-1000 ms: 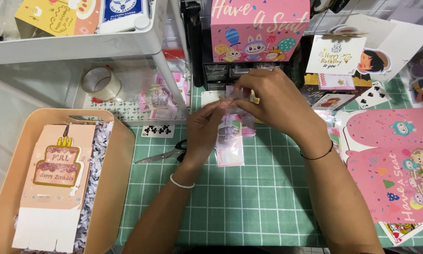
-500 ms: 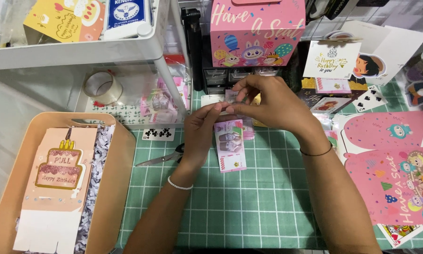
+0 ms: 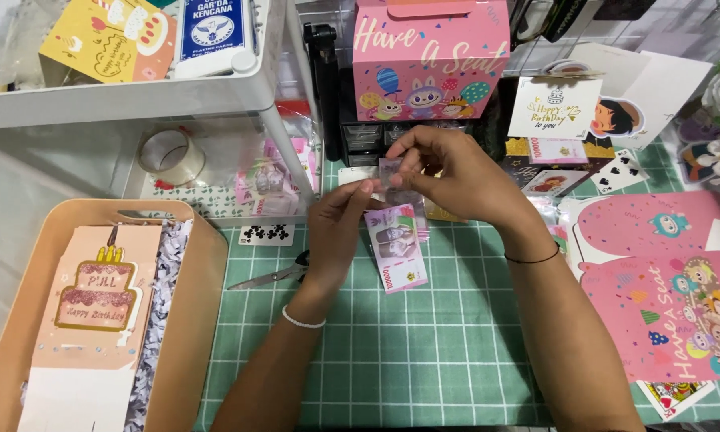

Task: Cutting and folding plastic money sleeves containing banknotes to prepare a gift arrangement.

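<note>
- Both forearms are extended up from the lower edge of the view and brought together near the middle.
- The left hand (image 3: pixel 336 228) is held with its back toward the camera, the wrist kept straight and ringed by a thin white band.
- Its thumb and forefinger are pinched together at the top, with the other fingers curled under.
- The right hand (image 3: pixel 456 176) is raised slightly higher and angled inward toward the left one; a thin dark band is worn at the wrist.
- Its fingertips are closed in a pinch just beside the left thumb, so the two hands nearly touch.
</note>
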